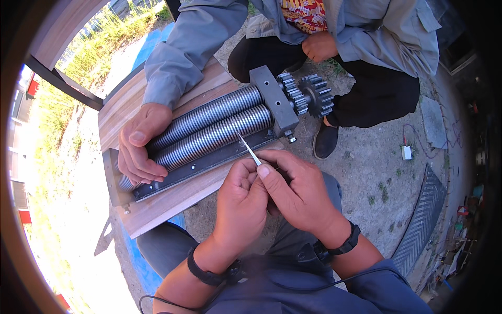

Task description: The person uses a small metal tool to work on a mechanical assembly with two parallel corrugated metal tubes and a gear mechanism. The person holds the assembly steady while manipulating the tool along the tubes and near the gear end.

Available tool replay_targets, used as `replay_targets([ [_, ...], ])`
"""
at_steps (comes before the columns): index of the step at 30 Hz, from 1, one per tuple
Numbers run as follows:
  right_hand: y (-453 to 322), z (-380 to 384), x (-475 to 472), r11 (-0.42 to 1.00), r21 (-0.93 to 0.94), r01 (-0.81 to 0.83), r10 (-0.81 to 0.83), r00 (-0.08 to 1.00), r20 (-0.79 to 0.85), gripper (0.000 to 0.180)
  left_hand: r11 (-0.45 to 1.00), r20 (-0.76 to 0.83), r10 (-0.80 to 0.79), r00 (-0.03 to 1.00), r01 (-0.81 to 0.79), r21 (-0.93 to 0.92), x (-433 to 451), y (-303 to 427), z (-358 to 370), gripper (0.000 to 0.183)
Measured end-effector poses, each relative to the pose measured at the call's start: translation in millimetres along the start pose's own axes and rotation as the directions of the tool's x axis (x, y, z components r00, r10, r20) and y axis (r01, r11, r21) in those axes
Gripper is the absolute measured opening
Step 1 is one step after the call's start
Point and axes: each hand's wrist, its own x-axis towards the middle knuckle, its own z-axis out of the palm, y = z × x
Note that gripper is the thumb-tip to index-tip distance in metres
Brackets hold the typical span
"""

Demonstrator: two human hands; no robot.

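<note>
My right hand [294, 184] holds a thin, pointed metal tool [249, 150] between thumb and fingers. Its tip points up and left, at the lower edge of the nearer grooved steel roller [219, 135]; whether it touches cannot be told. My left hand [243, 200] is against the right one, fingers curled near the tool's base; what they grip is hidden. A second grooved roller [211, 110] lies parallel behind the first. Both run between metal end blocks [274, 100], with toothed gears [310, 96] beyond the right block. A dark metal bar [211, 157] runs along the near side.
A wooden board [176, 200] lies beneath the roller assembly. Opposite sits a person in a grey jacket, one hand [143, 145] resting on the rollers' left part, the other [319, 46] near their knees. A ridged dark mat [419, 219] and small white box [406, 152] lie on the ground at right.
</note>
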Motion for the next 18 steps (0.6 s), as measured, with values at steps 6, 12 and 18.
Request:
replay_targets([
  [6,11.3,-13.4,-33.6,0.979,-0.196,0.056,-0.043,0.997,0.069,0.043,0.999,0.032,0.028,0.999,-0.029,0.020,3.9,-3.0,0.1,0.017],
  [12,17.4,-2.7,-39.6,0.992,-0.118,0.040,-0.033,0.998,0.059,0.048,0.996,-0.012,0.029,0.999,-0.028,0.081,1.7,0.9,-1.3,0.016],
  [18,15.6,0.9,-36.7,0.999,-0.027,0.033,-0.032,0.998,0.047,0.050,0.997,-0.014,0.026,1.000,-0.025,0.073,2.1,7.3,-1.6,0.016],
])
